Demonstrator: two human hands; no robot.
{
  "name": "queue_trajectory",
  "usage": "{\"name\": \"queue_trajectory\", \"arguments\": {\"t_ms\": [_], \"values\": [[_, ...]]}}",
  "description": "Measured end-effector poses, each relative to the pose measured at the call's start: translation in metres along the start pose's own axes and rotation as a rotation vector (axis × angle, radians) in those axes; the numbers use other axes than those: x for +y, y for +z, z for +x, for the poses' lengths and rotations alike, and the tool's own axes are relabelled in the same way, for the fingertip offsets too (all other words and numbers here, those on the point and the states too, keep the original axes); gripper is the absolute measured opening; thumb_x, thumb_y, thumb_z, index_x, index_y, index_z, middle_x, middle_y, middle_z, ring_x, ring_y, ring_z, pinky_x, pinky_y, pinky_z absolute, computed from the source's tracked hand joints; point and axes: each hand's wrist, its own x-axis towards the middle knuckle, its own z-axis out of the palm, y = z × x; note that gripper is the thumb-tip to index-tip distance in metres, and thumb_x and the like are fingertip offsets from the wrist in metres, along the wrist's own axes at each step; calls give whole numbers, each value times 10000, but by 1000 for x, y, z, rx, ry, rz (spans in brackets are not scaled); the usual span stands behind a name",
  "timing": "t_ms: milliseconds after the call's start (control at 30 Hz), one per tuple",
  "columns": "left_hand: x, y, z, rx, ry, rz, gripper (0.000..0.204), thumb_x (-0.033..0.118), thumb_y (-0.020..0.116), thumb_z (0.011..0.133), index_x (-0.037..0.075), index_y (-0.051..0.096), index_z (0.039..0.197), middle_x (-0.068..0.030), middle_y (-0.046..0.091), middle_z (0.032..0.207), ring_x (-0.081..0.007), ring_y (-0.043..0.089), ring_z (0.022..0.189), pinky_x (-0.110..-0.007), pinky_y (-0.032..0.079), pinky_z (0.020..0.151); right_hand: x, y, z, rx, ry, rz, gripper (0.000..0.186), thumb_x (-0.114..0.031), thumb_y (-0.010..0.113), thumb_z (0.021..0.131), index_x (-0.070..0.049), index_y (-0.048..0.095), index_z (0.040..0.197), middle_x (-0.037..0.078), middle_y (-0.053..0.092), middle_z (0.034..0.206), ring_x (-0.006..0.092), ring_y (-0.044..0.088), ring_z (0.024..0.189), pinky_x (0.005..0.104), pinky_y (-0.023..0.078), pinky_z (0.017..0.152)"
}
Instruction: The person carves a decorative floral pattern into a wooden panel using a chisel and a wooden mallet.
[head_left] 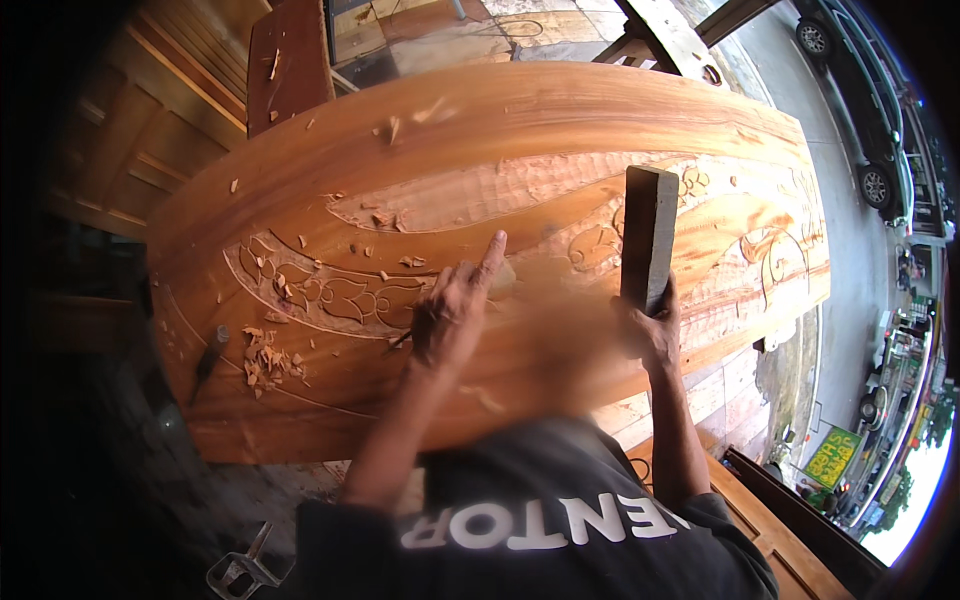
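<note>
A large wooden panel [480,100] with carved leaves, scrolls and sunken, tool-marked bands lies under my hands. My left hand [450,315] is over its middle, fingers curled around a chisel and the index finger stretched out. The chisel's thin dark blade [399,341] shows below the hand beside the carved flowers; its pale handle end is blurred, and the rest is hidden by the fingers. Held upright in my right hand [655,330] is a long rectangular wooden block [648,235], dark on one side, gripped at its lower end. The block is apart from the chisel.
A dark-handled tool [212,358] lies at the panel's left, beside a heap of wood shavings [268,362]. Loose chips dot the surface. A metal clamp [245,568] is at lower left. Panelled doors [150,130] stand upper left; a street with a parked car [860,110] is right.
</note>
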Motion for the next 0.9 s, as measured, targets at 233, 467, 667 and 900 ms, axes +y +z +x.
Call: {"name": "queue_trajectory", "arguments": {"t_ms": [233, 467, 667, 900], "values": [[42, 12, 25, -130, 47, 138, 875, -79, 673, 837, 213, 437, 1627, -125, 651, 972, -312, 681, 919, -433, 621, 716, 7, -30, 12, -12, -5, 8, 842, -233, 935, 782, -58, 512, 1489, 63, 668, 1165, 167, 636, 1026, 325, 537, 867], [124, 34, -12, -56, 308, -287, 571, -34, 590, 898, 68, 581, 1459, -178, 680, 1018, -361, 720, 898, -442, 642, 711, 13, -46, 18, -31, 45, 283, 733, -118, 868, 847, -37, 479, 1463, 85, 658, 1176, 179, 650, 1038, 315, 552, 894], [-20, -15, 32, 12, -215, 93, 777, -147, 620, 850, 108, 495, 1574, -209, 478, 1609, -403, 402, 1522, -433, 517, 1149, 24, -57, 27, -101, 2, 395, 692, -117, 850, 876, -45, 464, 1446, 83, 623, 1180, 179, 643, 1029, 320, 556, 878], [17, -19, -97, -314, -94, -277, 903, -142, 631, 756, 112, 465, 1607, -118, 344, 1711, -255, 285, 1598, -392, 258, 1321, 30, -62, 33, -184, -42, 402, 690, -134, 846, 892, -37, 455, 1453, 85, 624, 1175, 173, 634, 1040, 320, 552, 890]]}}
